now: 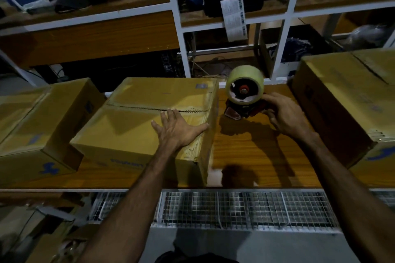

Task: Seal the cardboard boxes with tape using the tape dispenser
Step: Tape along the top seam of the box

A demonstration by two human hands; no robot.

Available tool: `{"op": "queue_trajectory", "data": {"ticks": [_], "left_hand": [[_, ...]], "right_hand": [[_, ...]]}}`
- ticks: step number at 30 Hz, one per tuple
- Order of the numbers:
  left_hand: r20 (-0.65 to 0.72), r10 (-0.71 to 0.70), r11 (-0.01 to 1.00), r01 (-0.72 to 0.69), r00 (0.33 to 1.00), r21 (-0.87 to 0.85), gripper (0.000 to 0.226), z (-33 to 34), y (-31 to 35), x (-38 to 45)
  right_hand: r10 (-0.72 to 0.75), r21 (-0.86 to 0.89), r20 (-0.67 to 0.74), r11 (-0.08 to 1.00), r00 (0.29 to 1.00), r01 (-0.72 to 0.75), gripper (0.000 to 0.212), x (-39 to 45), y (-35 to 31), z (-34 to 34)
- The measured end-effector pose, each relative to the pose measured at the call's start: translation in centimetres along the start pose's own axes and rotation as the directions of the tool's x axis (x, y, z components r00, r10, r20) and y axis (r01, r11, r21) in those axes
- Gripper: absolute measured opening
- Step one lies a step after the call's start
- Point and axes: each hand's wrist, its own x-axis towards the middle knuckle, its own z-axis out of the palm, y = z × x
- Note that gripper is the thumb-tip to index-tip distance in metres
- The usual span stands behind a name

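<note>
Left hand (178, 127) flat on middle box (149, 117); right hand (284, 113) grips tape dispenser (244, 96) just right of it; rigid, light; hold by handle.

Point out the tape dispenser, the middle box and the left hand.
tape dispenser (245, 89): head view, on the face of the tape roll.
middle box (132, 121): head view, on its near top flap.
left hand (179, 128): head view, on the back of the hand lying flat on the box.
</note>
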Motion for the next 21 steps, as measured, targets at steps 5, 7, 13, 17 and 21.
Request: {"op": "queue_trajectory", "data": {"ticks": [5, 7, 13, 17, 21], "left_hand": [[-0.006, 0.013, 1.000, -0.013, 1.000, 0.001, 0.151, 0.0, -0.1, 0.2], [-0.010, 0.016, 1.000, -0.016, 1.000, 0.005, 0.151, 0.1, -0.2, 0.2], [-0.004, 0.029, 1.000, -0.029, 1.000, 0.003, 0.150, 0.2, -0.3, 0.5], [-0.007, 0.035, 0.999, -0.035, 0.999, 0.001, 0.150, 0.3, -0.3, 0.4], [-0.006, 0.041, 0.999, -0.041, 0.999, 0.006, 0.151, 0.2, -0.3, 0.3]], "right_hand": [[-0.033, -0.203, 0.061, 0.978, 0.998, 0.045, 0.055, -0.5, -1.8, 0.2], [-0.033, -0.253, 0.081, 0.966, 0.996, 0.052, 0.056, -0.7, -2.3, 0.2], [-0.066, -0.262, 0.109, 0.961, 0.992, 0.093, 0.049, -1.1, -5.2, 2.7], [-0.038, -0.283, 0.079, 0.957, 0.996, 0.059, 0.049, -1.0, -5.3, 3.7], [-0.015, -0.319, 0.070, 0.947, 0.997, 0.036, 0.053, -0.8, -5.2, 3.7]]}}
